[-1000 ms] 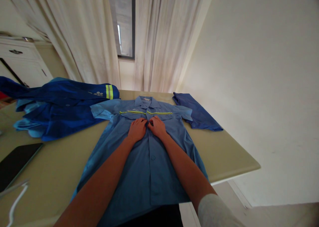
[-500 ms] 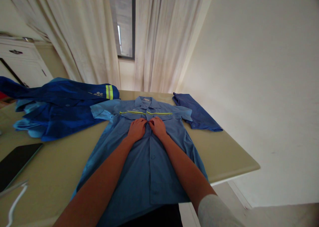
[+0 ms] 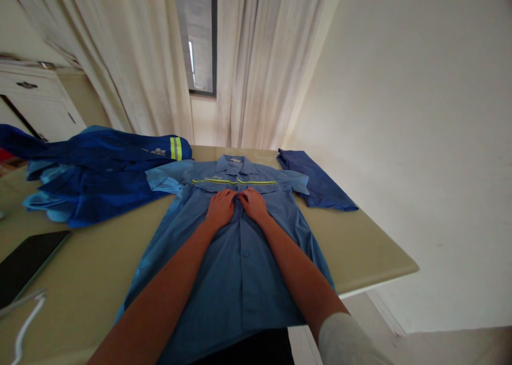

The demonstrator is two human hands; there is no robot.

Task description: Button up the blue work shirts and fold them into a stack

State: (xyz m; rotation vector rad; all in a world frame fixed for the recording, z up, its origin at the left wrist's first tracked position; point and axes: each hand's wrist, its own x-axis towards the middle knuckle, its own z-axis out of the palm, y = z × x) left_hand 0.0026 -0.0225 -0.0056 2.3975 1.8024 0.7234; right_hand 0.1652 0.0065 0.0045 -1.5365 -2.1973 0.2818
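Note:
A blue short-sleeved shirt (image 3: 216, 279) lies spread face up, its collar away from me and a yellow stripe across the chest. My left hand (image 3: 221, 207) and my right hand (image 3: 253, 204) meet at the front placket, just below the chest pockets. Both have their fingers bent and closed on the edges of the shirt front, close to a button position. The fingertips hide the button itself. Further down the placket a button (image 3: 246, 253) shows.
A pile of darker blue work clothes (image 3: 108, 167) with a reflective band lies at the left. Folded navy trousers or similar cloth (image 3: 316, 181) lie at the right. A dark tablet or phone (image 3: 30, 263) and a white cable (image 3: 26, 327) are on the table (image 3: 368, 253) at the left.
Both hands stay at the same spot on the placket. Only the fingers shift slightly, and the cloth between them bunches a little.

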